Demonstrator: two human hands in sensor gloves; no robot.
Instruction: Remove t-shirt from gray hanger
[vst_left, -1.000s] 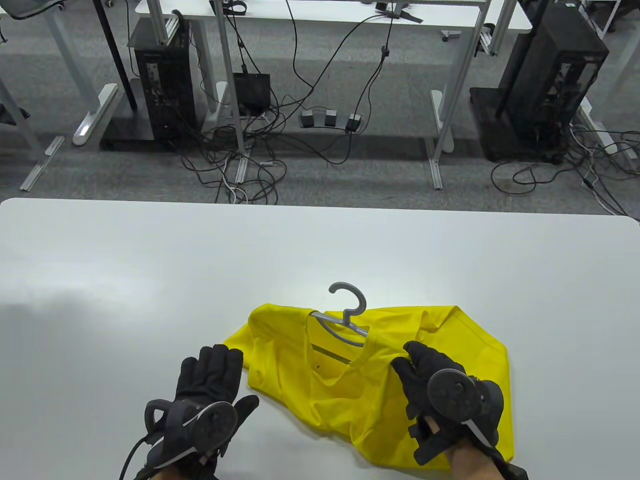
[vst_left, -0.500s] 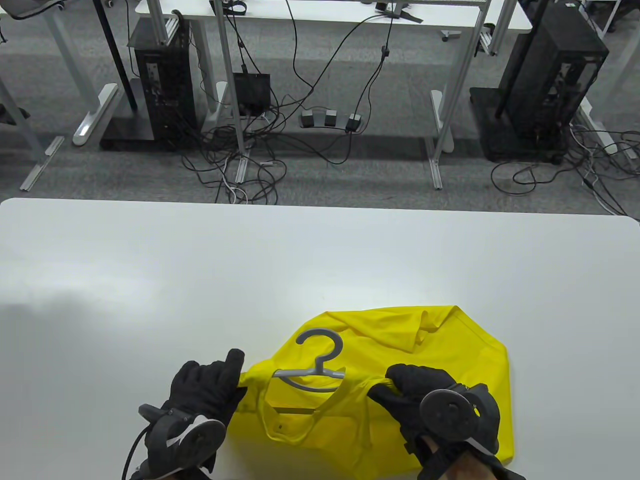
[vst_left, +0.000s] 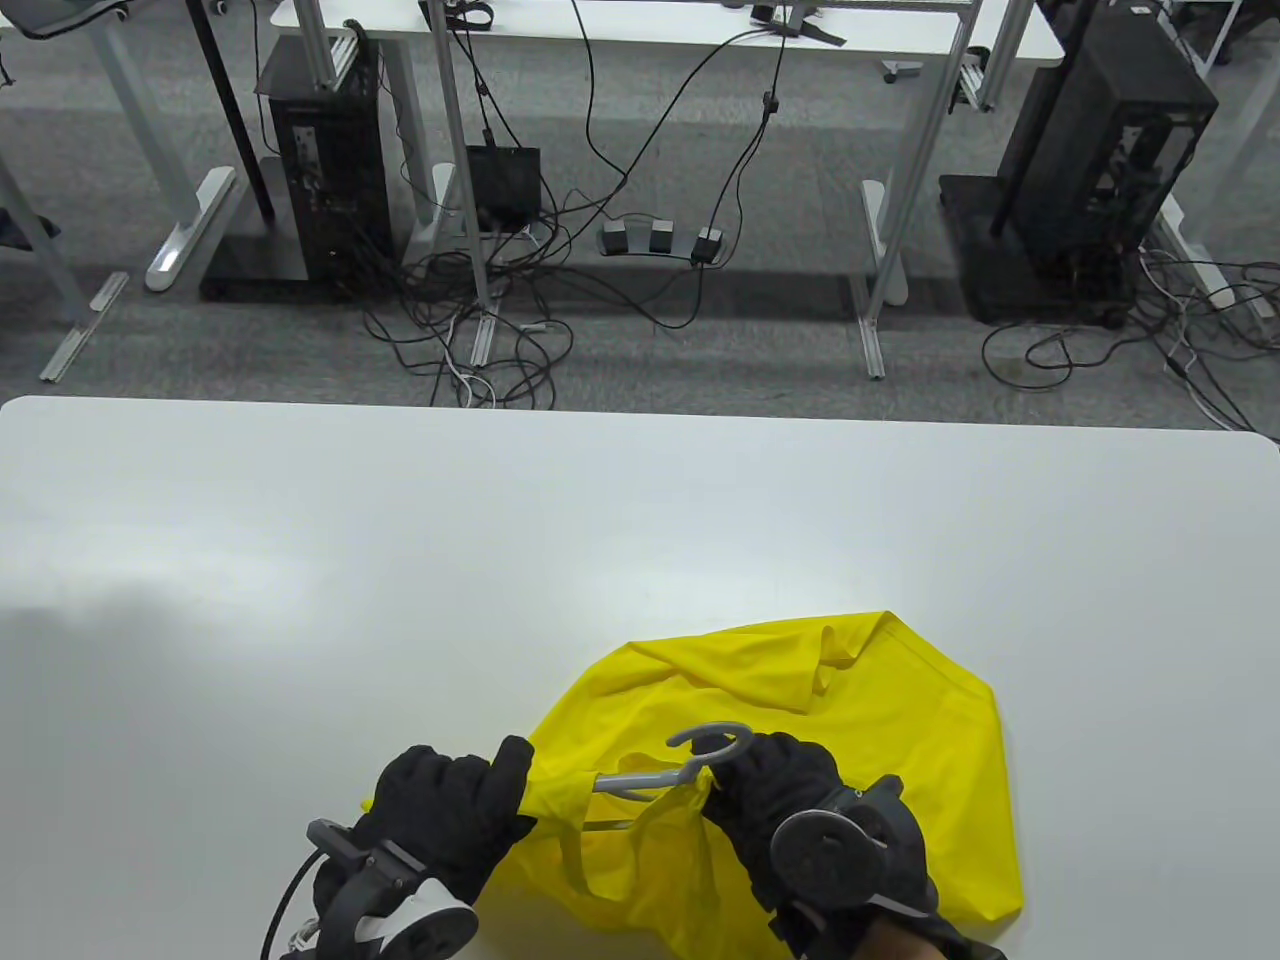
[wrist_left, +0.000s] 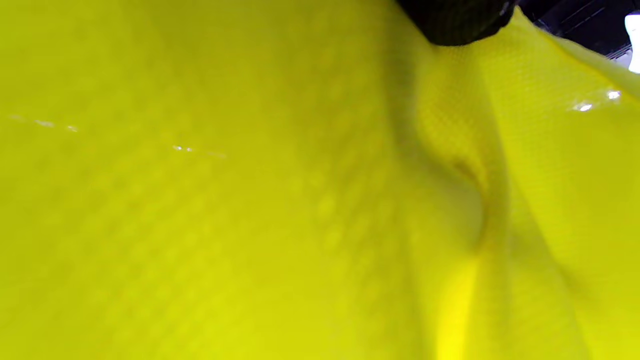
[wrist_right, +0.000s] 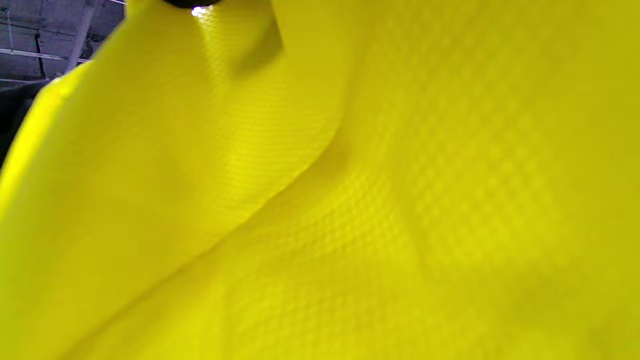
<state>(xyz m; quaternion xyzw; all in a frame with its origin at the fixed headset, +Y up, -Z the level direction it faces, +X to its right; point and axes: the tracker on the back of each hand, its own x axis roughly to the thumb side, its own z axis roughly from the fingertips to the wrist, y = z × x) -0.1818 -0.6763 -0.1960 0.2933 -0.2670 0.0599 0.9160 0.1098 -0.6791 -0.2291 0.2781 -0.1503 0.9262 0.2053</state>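
With both hands — left hand (vst_left: 450, 810) and right hand (vst_left: 775, 790) — gripping the yellow t-shirt (vst_left: 900, 720) beside its collar, spread that opening wide so the gray hanger (vst_left: 660, 768) between them slips free.

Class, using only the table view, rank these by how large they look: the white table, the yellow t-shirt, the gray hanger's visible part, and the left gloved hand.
1. White table
2. Yellow t-shirt
3. Left gloved hand
4. Gray hanger, partly hidden by shirt and the right hand, so only its visible part counts.

No text can be read (anywhere here).
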